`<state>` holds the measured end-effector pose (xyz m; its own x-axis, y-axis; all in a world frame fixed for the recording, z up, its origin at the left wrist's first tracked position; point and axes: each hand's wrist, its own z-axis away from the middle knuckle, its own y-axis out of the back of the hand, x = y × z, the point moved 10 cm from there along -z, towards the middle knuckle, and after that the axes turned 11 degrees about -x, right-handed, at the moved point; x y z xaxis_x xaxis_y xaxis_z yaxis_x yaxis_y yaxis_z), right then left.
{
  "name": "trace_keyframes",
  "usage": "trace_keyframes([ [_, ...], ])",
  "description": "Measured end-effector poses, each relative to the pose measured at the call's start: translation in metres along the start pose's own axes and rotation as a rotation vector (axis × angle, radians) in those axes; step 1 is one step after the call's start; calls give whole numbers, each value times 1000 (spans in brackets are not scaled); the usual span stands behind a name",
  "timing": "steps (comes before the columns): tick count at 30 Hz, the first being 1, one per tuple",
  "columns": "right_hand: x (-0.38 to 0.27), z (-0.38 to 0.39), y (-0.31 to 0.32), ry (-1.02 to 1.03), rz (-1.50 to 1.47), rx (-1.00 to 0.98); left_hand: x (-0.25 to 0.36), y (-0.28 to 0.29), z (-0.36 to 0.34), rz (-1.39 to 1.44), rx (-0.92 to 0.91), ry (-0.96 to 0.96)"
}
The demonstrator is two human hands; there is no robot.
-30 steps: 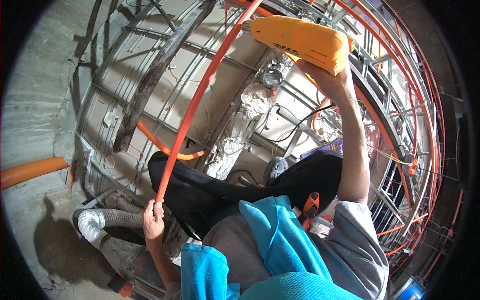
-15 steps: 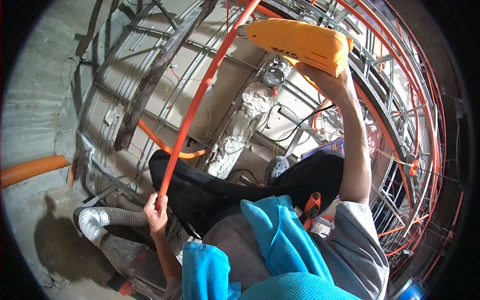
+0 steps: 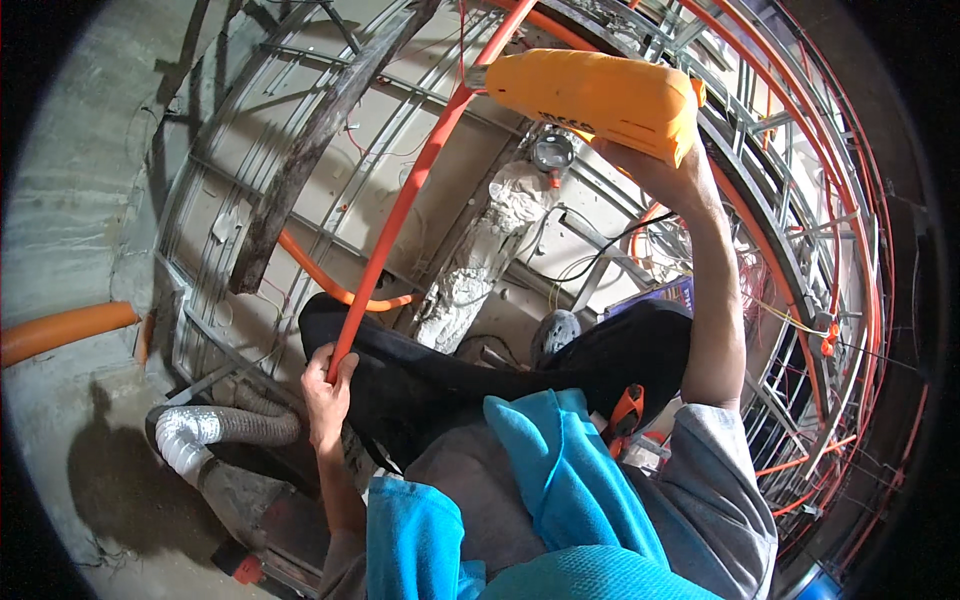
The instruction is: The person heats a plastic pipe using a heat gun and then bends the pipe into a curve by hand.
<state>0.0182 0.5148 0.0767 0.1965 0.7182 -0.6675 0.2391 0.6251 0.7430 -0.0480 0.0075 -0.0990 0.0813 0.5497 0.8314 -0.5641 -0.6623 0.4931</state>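
Observation:
A long orange-red conduit pipe (image 3: 400, 215) runs slantwise from my lap up past the top of the head view. Around its lower end my left hand (image 3: 328, 390) is closed, low on the left. My right hand (image 3: 665, 170), raised at the upper right, grips a yellow heat gun (image 3: 590, 95) from below; its handle is mostly hidden by the hand. The gun's metal nozzle (image 3: 477, 77) points left, right at the pipe's upper part; whether it touches I cannot tell.
Metal ceiling framing (image 3: 300, 60) and orange pipes (image 3: 780, 60) spread ahead and right. A dark beam (image 3: 300, 170) crosses at the left. Beside my left arm lies a ribbed flexible duct (image 3: 250, 427). A blue towel (image 3: 560, 465) hangs over me; orange-handled pliers (image 3: 627, 408) sit nearby.
My left hand has moved up and to the right, and the pipe has shifted rightward with it. The heat gun has come slightly lower, its nozzle now closer over the pipe.

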Motion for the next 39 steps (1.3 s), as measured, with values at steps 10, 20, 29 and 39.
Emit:
trace_keyframes([
  [10,-6,5,-5,-20,12,-67,20,-14,-28,-6,-32,-28],
  [20,-17,7,-15,188,185,-73,55,-25,-53,56,1,-190],
  [29,-34,10,-23,178,46,-122,47,-40,-79,172,-94,-97],
  [39,-9,4,-52,-138,23,-433,68,-23,-75,-25,-92,-76],
])
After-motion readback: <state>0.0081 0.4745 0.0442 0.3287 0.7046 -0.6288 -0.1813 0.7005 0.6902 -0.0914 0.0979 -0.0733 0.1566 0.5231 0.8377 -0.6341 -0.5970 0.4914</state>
